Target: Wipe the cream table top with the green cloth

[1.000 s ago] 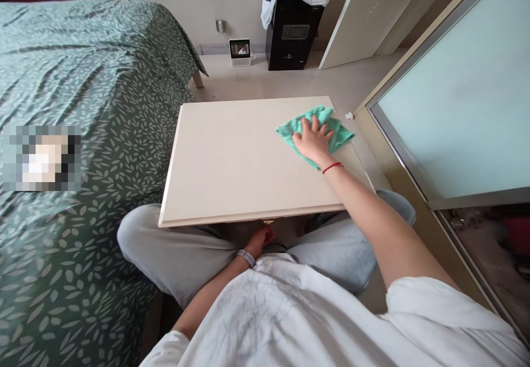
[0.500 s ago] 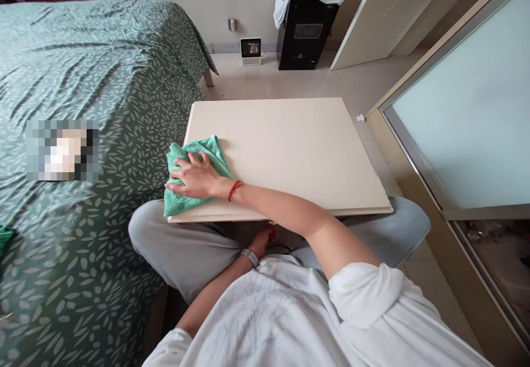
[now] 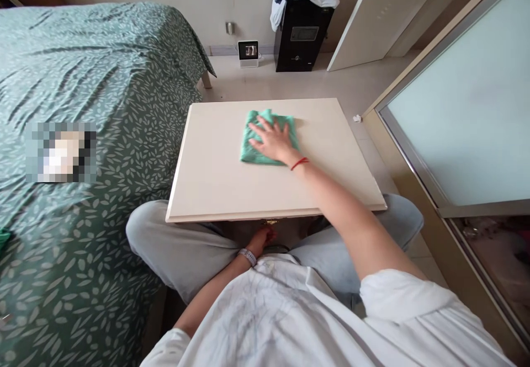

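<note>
My right hand (image 3: 272,139), with a red string at the wrist, lies with fingers spread on a green cloth (image 3: 260,154). The cloth rests flat on the cream top of a small cabinet (image 3: 215,163), a little right of its middle and toward the far edge. Below the near edge of the top is my left hand (image 3: 264,237), in front of my body, with a pale watch on its wrist. Its fingers look curled near a small brass handle (image 3: 270,222); whether they hold anything is too small to tell.
A bed with a green leaf-patterned cover (image 3: 124,107) stands at the left. Behind the cabinet are a small screen (image 3: 248,52) and a black box (image 3: 302,36) with clothes on top. A frosted sliding door (image 3: 464,107) is at the right.
My right hand and the green cloth have moved right and away from me, from the left edge of the top. My left hand has hardly moved.
</note>
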Available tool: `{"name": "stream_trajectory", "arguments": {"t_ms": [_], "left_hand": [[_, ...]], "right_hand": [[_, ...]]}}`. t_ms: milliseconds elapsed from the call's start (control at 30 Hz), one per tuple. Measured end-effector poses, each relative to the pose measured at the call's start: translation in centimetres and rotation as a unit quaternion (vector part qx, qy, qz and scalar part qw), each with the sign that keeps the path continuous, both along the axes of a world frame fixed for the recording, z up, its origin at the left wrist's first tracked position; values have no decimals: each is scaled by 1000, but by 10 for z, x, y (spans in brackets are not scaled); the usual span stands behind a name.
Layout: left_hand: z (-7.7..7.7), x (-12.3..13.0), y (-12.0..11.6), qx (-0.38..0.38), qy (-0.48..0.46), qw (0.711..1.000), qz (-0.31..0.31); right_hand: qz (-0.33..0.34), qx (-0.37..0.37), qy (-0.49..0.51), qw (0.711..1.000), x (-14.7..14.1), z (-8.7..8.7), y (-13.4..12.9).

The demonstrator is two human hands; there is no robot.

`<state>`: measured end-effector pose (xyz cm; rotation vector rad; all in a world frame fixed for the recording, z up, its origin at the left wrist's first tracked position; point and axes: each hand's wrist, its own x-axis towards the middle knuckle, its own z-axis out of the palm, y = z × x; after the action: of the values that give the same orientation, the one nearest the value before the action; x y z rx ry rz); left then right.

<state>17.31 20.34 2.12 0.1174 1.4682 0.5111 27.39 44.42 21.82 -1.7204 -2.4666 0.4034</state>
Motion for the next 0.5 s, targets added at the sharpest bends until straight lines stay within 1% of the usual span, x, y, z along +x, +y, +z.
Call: {"name": "stream_trajectory", "arguments": {"t_ms": [67,133,200,233,300,367,433,500], "left_hand": [[0,0,0,-1,1,1000,-3],[0,1,0,2,-1,1000,-6],[0,1,0,4,-5,1000,-8],[-1,2,0,5,-6,1000,-10],[-1,2,0,5,-8,1000,-14],[-2,2,0,6,-8,1000,-17],[-2,2,0,7,-7,1000,-22],[-2,2,0,9,-6,1000,-25]], "right_hand": [[-88,15,-14,996,60,-6,5],[-167,40,-19,985,113,-14,2],[-233,64,-18,970,152,-24,-8],[-263,73,-16,962,165,-29,-16],[-321,83,-8,944,177,-37,-32],[-361,89,6,928,172,-43,-47],[-365,97,25,926,154,-46,-57],[-329,106,42,937,125,-46,-61]]}}
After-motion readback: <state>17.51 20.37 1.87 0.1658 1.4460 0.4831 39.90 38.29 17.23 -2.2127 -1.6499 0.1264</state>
